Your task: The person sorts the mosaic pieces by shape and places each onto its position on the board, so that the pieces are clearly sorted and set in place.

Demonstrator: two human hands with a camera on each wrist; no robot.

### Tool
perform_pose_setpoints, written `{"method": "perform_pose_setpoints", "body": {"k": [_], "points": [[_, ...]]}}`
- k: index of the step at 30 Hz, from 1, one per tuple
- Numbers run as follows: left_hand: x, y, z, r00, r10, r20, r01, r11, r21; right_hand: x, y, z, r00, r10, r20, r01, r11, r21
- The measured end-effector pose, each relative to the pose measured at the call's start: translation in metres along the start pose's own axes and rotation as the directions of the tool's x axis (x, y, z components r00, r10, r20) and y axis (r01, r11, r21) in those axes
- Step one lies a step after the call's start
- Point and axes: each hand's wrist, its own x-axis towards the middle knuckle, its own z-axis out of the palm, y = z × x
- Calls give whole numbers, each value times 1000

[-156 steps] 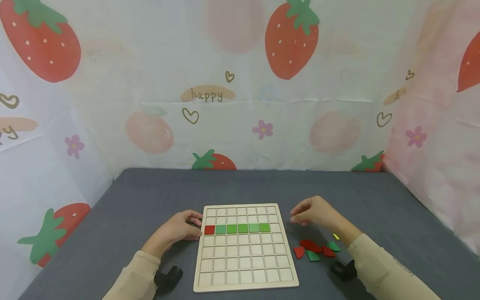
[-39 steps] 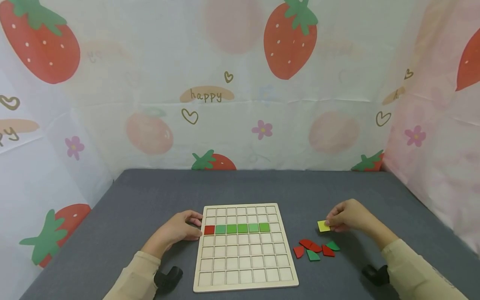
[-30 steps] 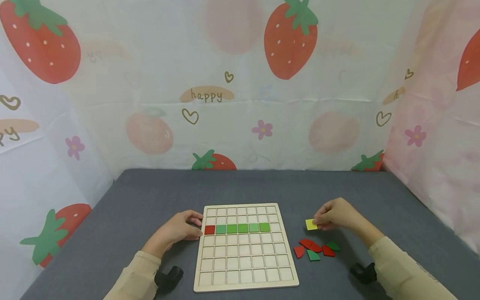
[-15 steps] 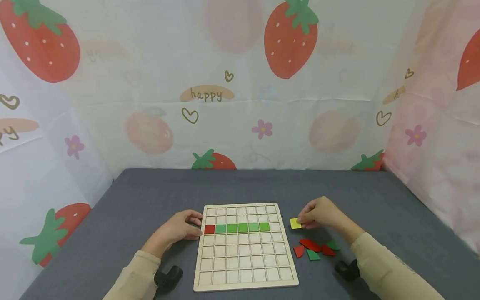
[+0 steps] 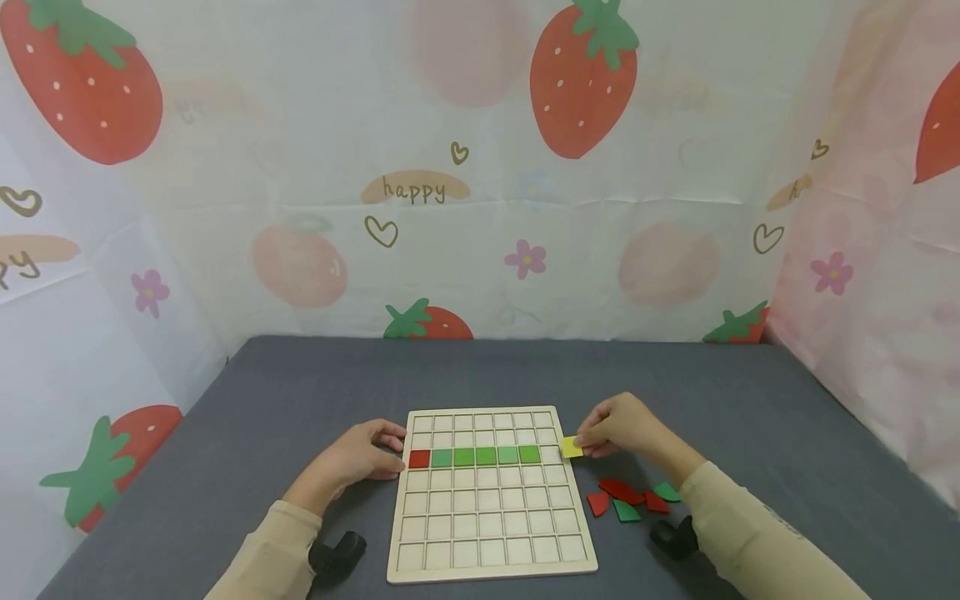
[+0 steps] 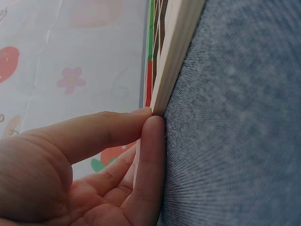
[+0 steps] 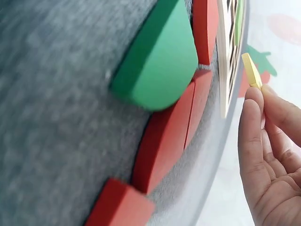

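The pale wooden grid board (image 5: 491, 574) lies flat on the grey cloth. Across its third row runs a line of square tiles: a red tile (image 5: 419, 459) at the left end, then several green tiles (image 5: 486, 457); the row's right end cell is bare. My left hand (image 5: 369, 454) pinches the board's left edge, thumb (image 6: 108, 127) on the upper side beside the red tile. At the right edge, my right hand (image 5: 618, 425) holds a yellow square tile (image 5: 572, 447) between thumb and fingertips. The tile (image 7: 251, 70) overlaps the board's rim in the head view.
Right of the board, several loose curved pieces lie on the cloth: red pieces (image 5: 621, 491) and green pieces (image 5: 627, 511), just below my right wrist. A strawberry-print curtain (image 5: 480, 250) stands behind the table. Black wrist cameras (image 5: 337, 558) sit under both forearms.
A yellow tile, earlier lying under my right wrist, is now in my right hand, which has carried it leftward to the board's right edge. The left hand and board have stayed put.
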Motion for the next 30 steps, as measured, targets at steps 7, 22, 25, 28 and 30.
{"method": "perform_pose_setpoints", "body": {"k": [7, 22, 25, 28, 30], "points": [[0, 1, 0, 1000, 3, 2, -3, 1000, 2, 5, -3, 9, 1000, 5, -6, -5, 1000, 1], [0, -1, 0, 1000, 9, 10, -9, 1000, 3, 9, -9, 19, 999, -14, 46, 15, 1000, -5], [0, -1, 0, 1000, 11, 8, -11, 1000, 3, 10, -9, 21, 999, -12, 42, 12, 1000, -11], [0, -1, 0, 1000, 11, 5, -11, 1000, 5, 10, -10, 23, 999, -11, 35, 11, 1000, -8], [0, 0, 0, 1000, 10, 3, -10, 1000, 6, 10, -11, 24, 999, -12, 37, 12, 1000, -11]]}}
